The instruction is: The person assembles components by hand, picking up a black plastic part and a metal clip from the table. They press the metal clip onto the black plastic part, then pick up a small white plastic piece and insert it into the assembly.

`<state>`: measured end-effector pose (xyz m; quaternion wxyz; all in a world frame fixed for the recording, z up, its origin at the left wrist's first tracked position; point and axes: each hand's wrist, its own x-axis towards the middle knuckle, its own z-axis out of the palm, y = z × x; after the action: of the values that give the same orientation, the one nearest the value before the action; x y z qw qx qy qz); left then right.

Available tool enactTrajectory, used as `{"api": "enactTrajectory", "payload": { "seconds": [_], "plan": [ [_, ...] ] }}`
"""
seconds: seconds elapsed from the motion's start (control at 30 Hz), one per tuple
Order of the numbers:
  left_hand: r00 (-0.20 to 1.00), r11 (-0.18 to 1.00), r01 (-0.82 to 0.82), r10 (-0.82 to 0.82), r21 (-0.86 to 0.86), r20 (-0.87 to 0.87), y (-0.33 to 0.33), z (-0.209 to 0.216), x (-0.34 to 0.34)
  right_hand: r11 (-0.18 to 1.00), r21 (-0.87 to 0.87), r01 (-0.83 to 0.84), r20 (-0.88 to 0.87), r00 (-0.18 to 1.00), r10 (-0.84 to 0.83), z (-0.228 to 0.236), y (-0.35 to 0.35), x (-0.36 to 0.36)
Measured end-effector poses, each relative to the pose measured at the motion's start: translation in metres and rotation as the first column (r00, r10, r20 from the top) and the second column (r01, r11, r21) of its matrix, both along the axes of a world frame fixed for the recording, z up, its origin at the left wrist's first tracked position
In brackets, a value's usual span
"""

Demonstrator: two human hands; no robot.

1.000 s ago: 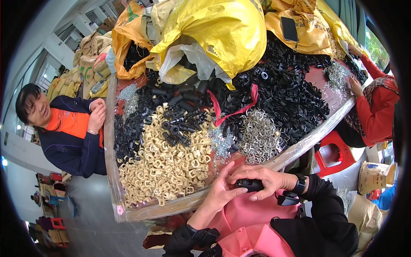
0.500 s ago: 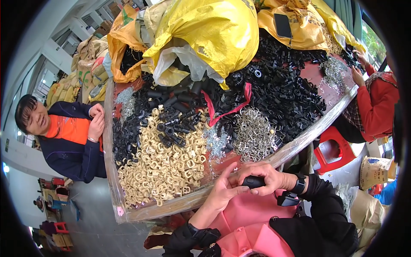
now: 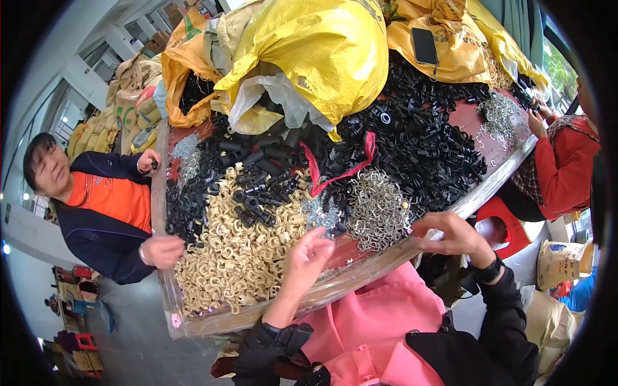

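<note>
My left hand (image 3: 306,256) hovers over the near edge of the table, its fingers loosely bent and apart. Its fingertips are close to a small heap of tiny silvery metal parts (image 3: 324,213). To its left spreads a big pile of beige ring-shaped plastic pieces (image 3: 235,257). Over the table's right-hand edge is my right hand (image 3: 456,237), thumb and fingers curved with a gap between them and nothing plainly held. Between the two hands lies a mound of bent metal hooks (image 3: 378,209). Black plastic parts (image 3: 438,135) cover much of the table behind.
The table has a raised, plastic-wrapped wooden rim (image 3: 335,278). A yellow sack (image 3: 315,58) bulges at the back; a phone (image 3: 424,46) rests on another sack. A person (image 3: 109,199) works at left, another (image 3: 566,161) at right. A red stool (image 3: 499,225) stands near my right arm.
My hands have separated: the left went left and forward over the table, the right moved right and up. The black plastic piece they held is gone from view. The person at left spread their hands.
</note>
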<state>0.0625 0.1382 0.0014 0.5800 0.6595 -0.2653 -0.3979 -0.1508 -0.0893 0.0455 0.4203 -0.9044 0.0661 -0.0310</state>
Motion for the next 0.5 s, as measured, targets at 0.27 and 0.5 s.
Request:
{"api": "enactTrajectory", "payload": {
  "seconds": [0.27, 0.5],
  "plan": [
    [-0.01, 0.964, -0.259, -0.062, 0.057, 0.998, -0.022, 0.017, 0.075, 0.982, 0.0, -0.191, 0.121, 0.974, 0.19, -0.021, 0.021, 0.05],
    [0.218, 0.815, -0.393, -0.367, 0.426, 0.904, -0.035, 0.003, 0.104, 0.984, 0.029, -0.175, 0.111, 0.979, 0.171, -0.03, 0.025, 0.051]
  ]
}}
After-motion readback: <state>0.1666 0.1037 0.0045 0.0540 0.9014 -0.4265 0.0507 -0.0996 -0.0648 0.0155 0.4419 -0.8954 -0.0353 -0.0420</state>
